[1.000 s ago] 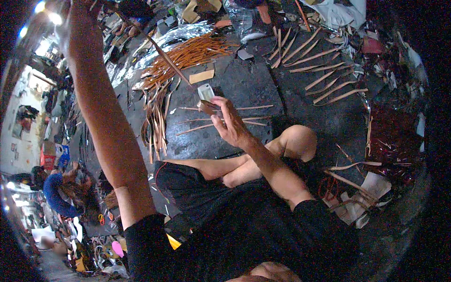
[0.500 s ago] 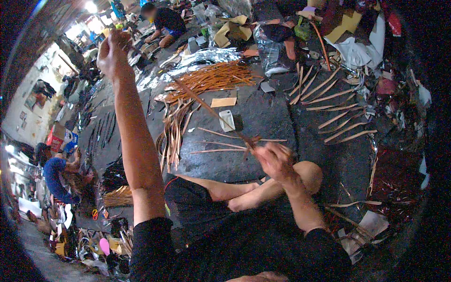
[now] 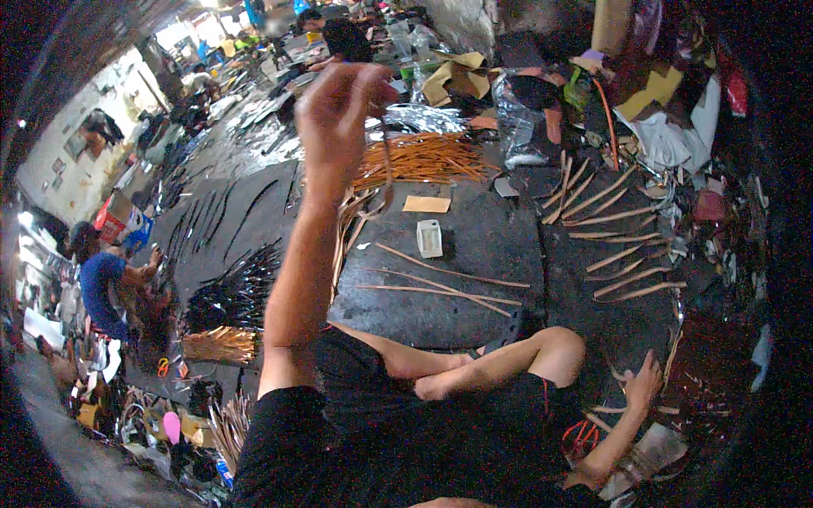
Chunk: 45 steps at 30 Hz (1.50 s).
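Observation:
My left hand (image 3: 343,110) is raised in front of me, fingers curled and slightly blurred. From it hangs a narrow brown strip (image 3: 389,165), its lower end bent above the dark work surface (image 3: 398,317). Low at the right, my right hand (image 3: 644,383) reaches down beside my knee, fingers stretched out, near a thin pale strip (image 3: 616,366). Three pale brown strips (image 3: 449,269) lie in front of my crossed legs. Behind them are a small whitish box-like block (image 3: 430,240) and a flat tan piece (image 3: 426,204).
Orange-brown strips (image 3: 432,159) are heaped farther back; tan strips (image 3: 341,241) lie beside my left forearm. Several pale strips (image 3: 605,207) are spread at the right. Dark strips (image 3: 224,292) lie left, near a person in a blue top (image 3: 103,292). Scraps and plastic (image 3: 525,114) clutter the back.
My left hand has moved right, with a strip now hanging from it. The right hand has left the strip it was on, swinging down to the floor at the right.

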### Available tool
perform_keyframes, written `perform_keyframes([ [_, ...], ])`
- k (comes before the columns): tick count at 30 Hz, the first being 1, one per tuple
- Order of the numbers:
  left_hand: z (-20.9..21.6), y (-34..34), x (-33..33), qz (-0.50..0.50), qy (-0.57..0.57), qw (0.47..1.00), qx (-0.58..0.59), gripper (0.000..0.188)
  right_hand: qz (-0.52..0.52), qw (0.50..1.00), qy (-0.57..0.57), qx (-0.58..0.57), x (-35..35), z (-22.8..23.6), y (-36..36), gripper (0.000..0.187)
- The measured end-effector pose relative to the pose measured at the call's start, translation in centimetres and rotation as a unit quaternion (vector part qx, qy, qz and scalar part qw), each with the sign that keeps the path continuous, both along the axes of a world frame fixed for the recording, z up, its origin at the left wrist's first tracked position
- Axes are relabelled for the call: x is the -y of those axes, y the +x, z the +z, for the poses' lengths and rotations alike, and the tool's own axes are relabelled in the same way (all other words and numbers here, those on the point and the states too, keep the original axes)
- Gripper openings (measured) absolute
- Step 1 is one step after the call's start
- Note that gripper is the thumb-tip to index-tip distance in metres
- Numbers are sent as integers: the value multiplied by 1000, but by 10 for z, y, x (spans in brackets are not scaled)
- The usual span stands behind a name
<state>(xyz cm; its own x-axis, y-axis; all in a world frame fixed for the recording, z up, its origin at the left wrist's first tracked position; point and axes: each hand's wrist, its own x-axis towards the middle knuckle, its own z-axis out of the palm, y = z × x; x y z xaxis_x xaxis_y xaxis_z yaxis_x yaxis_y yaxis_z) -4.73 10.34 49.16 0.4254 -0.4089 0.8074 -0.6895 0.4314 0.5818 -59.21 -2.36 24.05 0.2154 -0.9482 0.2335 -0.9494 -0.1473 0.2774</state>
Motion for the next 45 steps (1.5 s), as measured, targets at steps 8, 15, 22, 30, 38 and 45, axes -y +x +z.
perform_keyframes([
  [8, -41, -60, -27, -74, 30, 983, -164, 20, 509, 646, 165, 544, -64, 70, 283, 37],
  [15, -89, -27, -83, -40, -118, 928, -350, 24, 514, 561, 336, 555, -123, 112, 393, 19],
  [22, -147, 31, -116, -15, -190, 887, -421, 22, 530, 583, 255, 561, -131, 84, 392, 16],
  [30, -198, 48, -124, -219, -284, 753, -552, 22, 488, 595, 301, 564, -127, 57, 379, 19],
  [38, -215, 47, -133, -281, -310, 719, -555, 23, 497, 593, 305, 555, -139, 43, 382, 18],
  [45, -220, 38, -132, -12, -163, 837, -521, 40, 486, 584, 349, 548, -133, 27, 384, 21],
])
